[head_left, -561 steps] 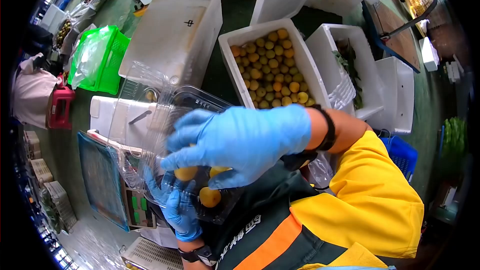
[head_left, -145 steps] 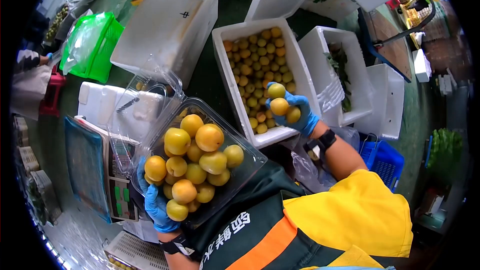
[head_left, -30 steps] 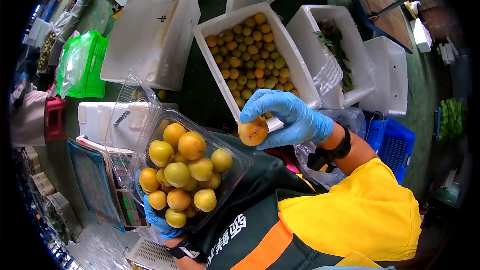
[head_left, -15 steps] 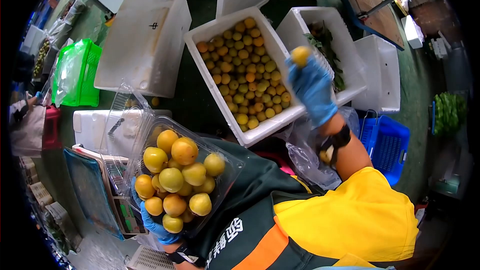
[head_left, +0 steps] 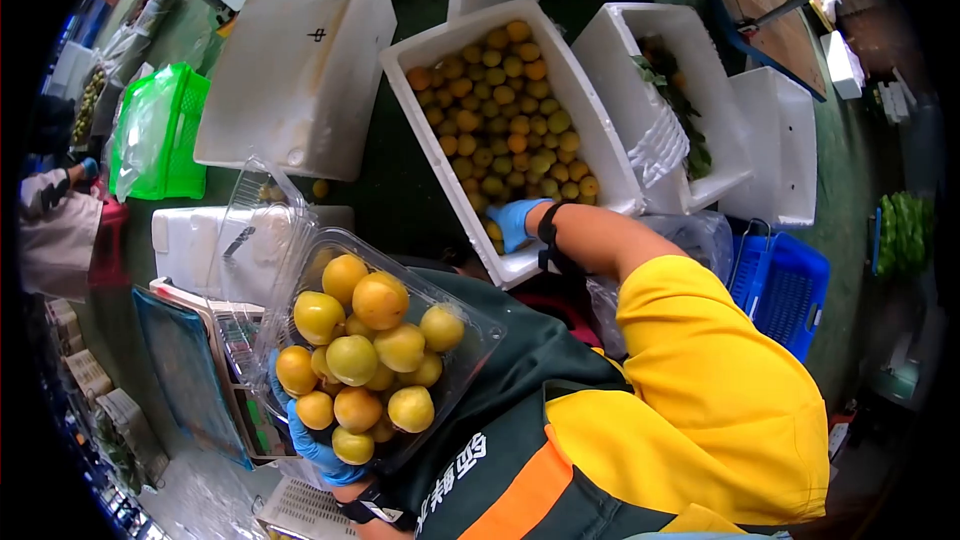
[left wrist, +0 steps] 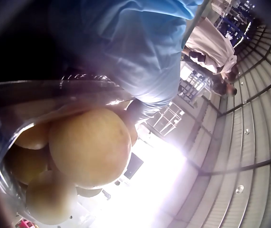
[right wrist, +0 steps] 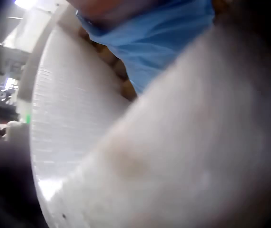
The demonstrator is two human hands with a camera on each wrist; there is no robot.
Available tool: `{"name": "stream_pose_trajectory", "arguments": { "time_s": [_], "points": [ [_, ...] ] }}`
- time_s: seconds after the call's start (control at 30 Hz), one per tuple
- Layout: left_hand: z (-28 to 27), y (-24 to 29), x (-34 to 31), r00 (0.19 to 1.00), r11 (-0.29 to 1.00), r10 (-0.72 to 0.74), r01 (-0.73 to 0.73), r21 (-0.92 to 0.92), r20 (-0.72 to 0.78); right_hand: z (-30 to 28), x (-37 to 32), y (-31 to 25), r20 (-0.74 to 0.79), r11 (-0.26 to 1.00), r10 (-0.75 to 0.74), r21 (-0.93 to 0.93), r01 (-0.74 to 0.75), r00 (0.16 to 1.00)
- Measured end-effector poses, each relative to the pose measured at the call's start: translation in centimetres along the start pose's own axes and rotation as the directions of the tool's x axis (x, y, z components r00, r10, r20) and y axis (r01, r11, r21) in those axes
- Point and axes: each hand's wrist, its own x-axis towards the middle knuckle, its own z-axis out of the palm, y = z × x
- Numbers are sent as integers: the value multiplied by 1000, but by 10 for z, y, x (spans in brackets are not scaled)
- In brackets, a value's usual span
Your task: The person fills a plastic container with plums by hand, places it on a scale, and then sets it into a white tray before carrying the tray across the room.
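Observation:
My left hand (head_left: 318, 448), in a blue glove, holds a clear plastic clamshell container (head_left: 470, 348) from below, fingers curled up its side. It is heaped with yellow-orange fruits (head_left: 352, 358), and its lid (head_left: 262, 208) stands open behind. In the left wrist view the glove (left wrist: 140, 52) sits above a fruit (left wrist: 90, 147) seen through the plastic. My right hand (head_left: 515, 220), also gloved, reaches down into the near corner of a white foam box (head_left: 420, 125) full of the same fruits (head_left: 505, 110). Its fingers are hidden. The right wrist view shows the glove (right wrist: 159, 38) against the foam wall (right wrist: 78, 123).
A closed foam box (head_left: 300, 60) lies at the back left, next to a green basket (head_left: 165, 130). A foam box with leaves (head_left: 735, 155) stands on the right and a blue crate (head_left: 785, 290) beside my arm. A scale (head_left: 250, 410) sits under the container. Another person (head_left: 55, 205) is at far left.
My right hand, which held one fruit up over the boxes half a second ago, has dropped into the near corner of the fruit box. The container has stayed put.

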Motion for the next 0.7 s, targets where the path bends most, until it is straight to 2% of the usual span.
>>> {"name": "stream_pose_trajectory", "arguments": {
  "time_s": [0.03,0.13,0.17,0.2,0.27,0.37,0.47,0.53,0.6,0.63,0.67,0.7],
  "points": [
    [-4,1,-1,1000,1000,-15,15,7,-15,5,10,4,-55,998,-56,-5,56,997],
    [-8,3,-1,999,999,-30,31,11,-36,4,13,19,-41,991,-79,106,83,996],
    [-7,2,-1,999,1000,-29,29,8,-38,2,8,29,-39,945,-64,319,73,997],
    [-5,3,-1,999,999,-34,34,-3,-34,2,-5,37,-46,693,-60,717,75,997],
    [1,3,-1,999,999,-48,47,-11,-19,-13,-35,43,-46,292,-123,953,81,991],
    [13,4,-1,997,997,-73,73,-23,10,-18,-72,49,-247,-109,-351,969,223,903],
    [22,2,0,995,995,-89,91,-40,34,-27,-123,23,-379,-346,-519,913,218,766],
    [22,0,0,995,993,-93,95,-72,30,-33,-152,1,-426,-394,-535,890,231,730],
    [27,2,-1,996,994,-76,79,-76,35,-37,-171,-19,-457,-342,-505,885,317,732],
    [36,4,-3,997,996,-59,61,-65,42,-43,-184,-28,-463,-314,-536,886,342,706],
    [40,7,-5,998,998,-40,42,-53,47,-52,-199,-42,-456,-252,-572,889,383,681],
    [32,6,-3,995,993,-71,78,-89,72,-59,-214,-55,-461,-169,-551,878,448,695]
  ]
}}
